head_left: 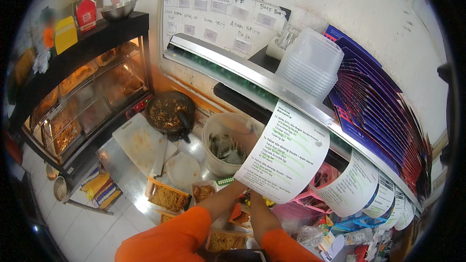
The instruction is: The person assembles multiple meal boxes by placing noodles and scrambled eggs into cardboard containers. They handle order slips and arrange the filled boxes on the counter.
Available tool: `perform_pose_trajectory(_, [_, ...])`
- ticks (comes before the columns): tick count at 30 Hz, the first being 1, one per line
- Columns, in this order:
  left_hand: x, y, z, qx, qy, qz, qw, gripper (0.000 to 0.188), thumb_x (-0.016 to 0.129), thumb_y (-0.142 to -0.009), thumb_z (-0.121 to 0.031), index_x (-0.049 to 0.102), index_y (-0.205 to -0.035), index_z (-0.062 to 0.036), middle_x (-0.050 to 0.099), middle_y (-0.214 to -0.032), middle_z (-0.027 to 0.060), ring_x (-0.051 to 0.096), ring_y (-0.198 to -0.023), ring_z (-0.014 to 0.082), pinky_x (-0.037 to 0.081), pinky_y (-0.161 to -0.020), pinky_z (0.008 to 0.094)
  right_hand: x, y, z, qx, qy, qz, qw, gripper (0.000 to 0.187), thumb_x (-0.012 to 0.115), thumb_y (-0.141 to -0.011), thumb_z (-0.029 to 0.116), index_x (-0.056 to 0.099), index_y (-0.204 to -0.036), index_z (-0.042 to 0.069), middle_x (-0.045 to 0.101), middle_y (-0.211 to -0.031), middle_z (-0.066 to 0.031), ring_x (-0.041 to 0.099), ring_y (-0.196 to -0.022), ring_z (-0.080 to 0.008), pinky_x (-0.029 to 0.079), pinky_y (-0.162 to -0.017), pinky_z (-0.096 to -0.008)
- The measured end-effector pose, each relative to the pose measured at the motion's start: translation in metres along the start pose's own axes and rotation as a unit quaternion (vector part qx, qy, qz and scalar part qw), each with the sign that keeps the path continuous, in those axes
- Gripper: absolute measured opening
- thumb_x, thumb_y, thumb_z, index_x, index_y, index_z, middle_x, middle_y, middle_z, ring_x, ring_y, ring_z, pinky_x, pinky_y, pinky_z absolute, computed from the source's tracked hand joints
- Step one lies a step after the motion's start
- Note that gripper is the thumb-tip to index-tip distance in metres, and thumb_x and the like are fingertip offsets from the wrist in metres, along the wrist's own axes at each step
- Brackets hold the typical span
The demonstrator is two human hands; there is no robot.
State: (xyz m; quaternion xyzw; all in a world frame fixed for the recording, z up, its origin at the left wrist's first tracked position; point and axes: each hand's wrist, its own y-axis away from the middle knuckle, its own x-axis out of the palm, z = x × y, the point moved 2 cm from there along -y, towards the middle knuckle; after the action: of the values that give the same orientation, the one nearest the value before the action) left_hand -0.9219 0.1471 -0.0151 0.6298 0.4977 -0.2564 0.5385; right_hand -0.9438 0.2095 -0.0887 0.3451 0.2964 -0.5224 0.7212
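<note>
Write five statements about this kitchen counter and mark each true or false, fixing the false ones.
1. Noodle-like food lies left of the person's left forearm. True.
2. The person's sleeves are green. False: the sleeves are orange.
3. A metal bowl sits on top of the warming cabinet. True.
4. The cabinet is dark inside. False: it glows with warm light.
5. The stacked clear containers stand on the floor. False: the stack stands high up, beside folded blue cartons.
</note>
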Motion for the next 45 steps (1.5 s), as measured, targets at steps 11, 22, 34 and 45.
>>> perform_pose_trajectory(11, [0.0,0.014,-0.001,-0.002,-0.01,-0.009,1.0,0.048,0.067,-0.089,-0.02,0.058,-0.132,-0.0036,0.058,-0.137,0.0166,0.055,-0.128,0.031,0.044,-0.107,0.0423,-0.072,0.022,-0.026,-0.219,0.194,0.144,0.945,0.046,0.066,-0.08,0.015,0.056,-0.123,0.001,0.066,-0.114,-0.0254,0.066,-0.103,-0.0426,0.053,-0.088,-0.049])
perform_pose_trajectory(22, [0.007,0.064,-0.014,0.016,-0.195,0.06,0.979,0.049,0.079,-0.076,-0.026,0.07,-0.121,-0.01,0.065,-0.129,0.0124,0.057,-0.126,0.032,0.041,-0.104,0.046,-0.075,0.036,-0.057,-0.086,0.189,0.21,0.955,0.063,0.055,-0.087,0.015,0.037,-0.144,-0.004,0.064,-0.114,-0.0329,0.065,-0.105,-0.0448,0.052,-0.088,-0.0505])
perform_pose_trajectory(34, [-0.017,0.081,-0.009,0.041,-0.136,0.044,0.989,0.033,0.067,-0.081,-0.02,0.069,-0.111,-0.0065,0.068,-0.12,0.0162,0.068,-0.106,0.0322,0.05,-0.092,0.0434,-0.084,0.007,-0.076,-0.035,-0.016,0.313,0.949,0.054,0.052,-0.097,0.024,0.041,-0.142,-0.004,0.066,-0.115,-0.0284,0.066,-0.102,-0.0413,0.05,-0.089,-0.0468])
perform_pose_trajectory(45, [-0.008,0.066,-0.009,0.009,-0.163,0.083,0.983,0.038,0.066,-0.084,-0.023,0.069,-0.119,-0.0097,0.065,-0.126,0.0121,0.057,-0.124,0.0273,0.045,-0.097,0.0457,-0.069,-0.01,-0.092,0.118,-0.273,0.442,0.846,0.025,0.047,-0.102,0.027,0.054,-0.109,0.004,0.054,-0.068,-0.0044,0.047,-0.048,-0.0173,0.04,-0.043,-0.0334])
